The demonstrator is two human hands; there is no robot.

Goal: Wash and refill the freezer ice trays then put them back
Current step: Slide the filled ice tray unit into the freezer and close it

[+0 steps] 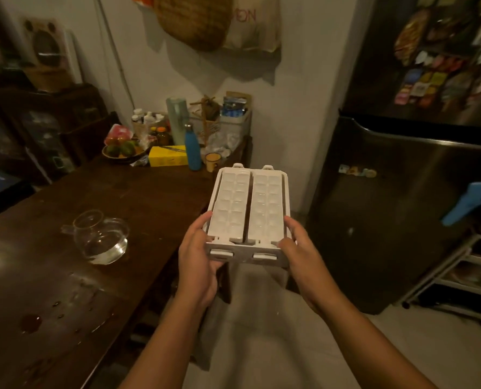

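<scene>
A white ice tray unit (249, 209), two trays side by side in one frame, is held level in the air between the table and the fridge. My left hand (197, 256) grips its near left corner, thumb on the rim. My right hand (301, 251) grips the near right corner the same way. The cells look pale; I cannot tell whether they hold water. The dark fridge (388, 206) stands shut to the right, its upper door covered in magnets.
A dark wooden table (65, 276) on the left is wet with drops and carries a glass pitcher (101, 237) with some water. At its far end stand a blue bottle (193, 148), a yellow box, a mug and a fruit bowl. A wire rack (464, 273) stands right of the fridge.
</scene>
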